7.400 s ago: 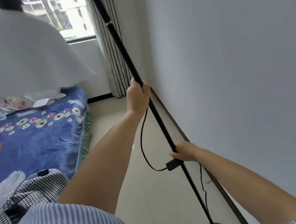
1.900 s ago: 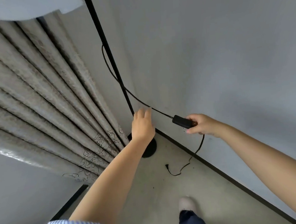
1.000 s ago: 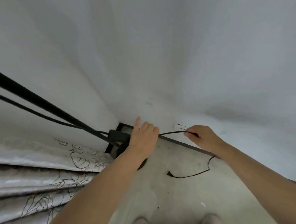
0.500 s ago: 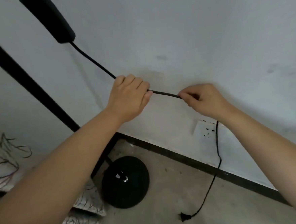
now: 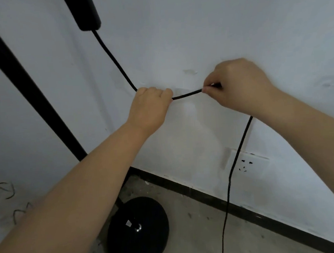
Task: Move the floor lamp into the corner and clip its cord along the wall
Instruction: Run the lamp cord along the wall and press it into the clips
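Head view shows the left hand [image 5: 149,109] and right hand [image 5: 236,86] both pinching the cord [image 5: 187,94] tight against the wall [image 5: 234,23] near the lamp [image 5: 138,231], so keep it flat and straight for clipping.

The wall [image 5: 195,35] above both hands was bare and open to reach. The left hand [image 5: 149,109] and right hand [image 5: 238,85] each gripped the cord [image 5: 187,94], which spanned the gap between them close against the wall. The cord's hanging run crossed in front of the socket [image 5: 249,162]. The lamp pole [image 5: 27,86] slanted across the left side, its base [image 5: 138,231] occupying the floor [image 5: 209,232] near the skirting [image 5: 216,196]. Floor right of the base lay open.
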### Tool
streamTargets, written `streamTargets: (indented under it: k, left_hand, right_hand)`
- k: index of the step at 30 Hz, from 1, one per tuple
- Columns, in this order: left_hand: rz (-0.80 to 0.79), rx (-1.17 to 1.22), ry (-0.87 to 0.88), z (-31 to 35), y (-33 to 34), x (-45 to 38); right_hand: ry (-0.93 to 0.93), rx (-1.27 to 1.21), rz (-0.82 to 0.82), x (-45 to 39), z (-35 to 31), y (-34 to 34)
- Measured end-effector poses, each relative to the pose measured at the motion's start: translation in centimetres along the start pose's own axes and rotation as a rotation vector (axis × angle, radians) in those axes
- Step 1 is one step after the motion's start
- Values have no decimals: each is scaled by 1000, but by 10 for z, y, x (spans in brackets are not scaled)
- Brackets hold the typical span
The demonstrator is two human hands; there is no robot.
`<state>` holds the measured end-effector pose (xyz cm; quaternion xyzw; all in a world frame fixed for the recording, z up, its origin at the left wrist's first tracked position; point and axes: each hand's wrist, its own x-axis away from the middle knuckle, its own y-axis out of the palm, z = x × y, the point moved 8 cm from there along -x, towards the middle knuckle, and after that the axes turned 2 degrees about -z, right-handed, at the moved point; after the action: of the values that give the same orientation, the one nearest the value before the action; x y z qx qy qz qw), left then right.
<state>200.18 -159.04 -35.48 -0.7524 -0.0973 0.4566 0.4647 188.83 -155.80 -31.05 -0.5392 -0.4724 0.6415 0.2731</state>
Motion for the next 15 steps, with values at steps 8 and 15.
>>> streamTargets:
  k: [8, 15]
  left_hand:
    - [171, -75, -12, 8, -20, -4]
    - [113, -423, 107, 18, -23, 2]
  right_hand:
    - [-10, 154, 23, -8, -6, -12]
    - [49, 221, 24, -6, 0, -13]
